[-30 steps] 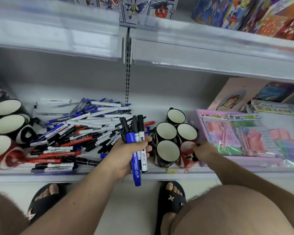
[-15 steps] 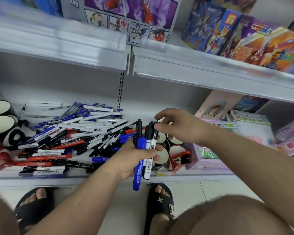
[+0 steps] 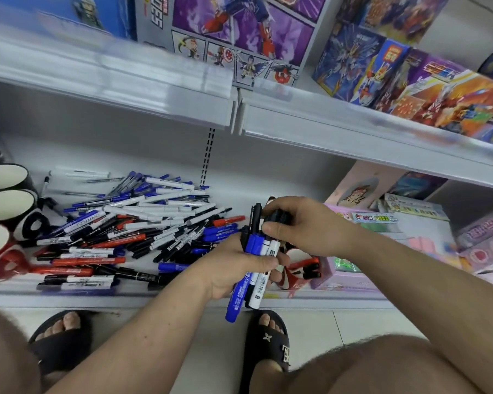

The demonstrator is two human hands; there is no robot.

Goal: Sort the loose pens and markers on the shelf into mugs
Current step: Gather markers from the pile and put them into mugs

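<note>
Head view, looking down at a shop shelf [image 3: 182, 294]. Left hand [image 3: 234, 268], fingers curled round a bundle of markers [image 3: 256, 268], blue and white barrels with black caps, held upright just in front of the shelf edge. Right hand [image 3: 302, 226] over the bundle's top, thumb and fingers pinching the black caps. Loose pile of pens and markers [image 3: 143, 223] spread on the shelf to the left. Black and red mugs [image 3: 6, 211] at far left; red mug [image 3: 296, 268] holding markers behind the hands
</note>
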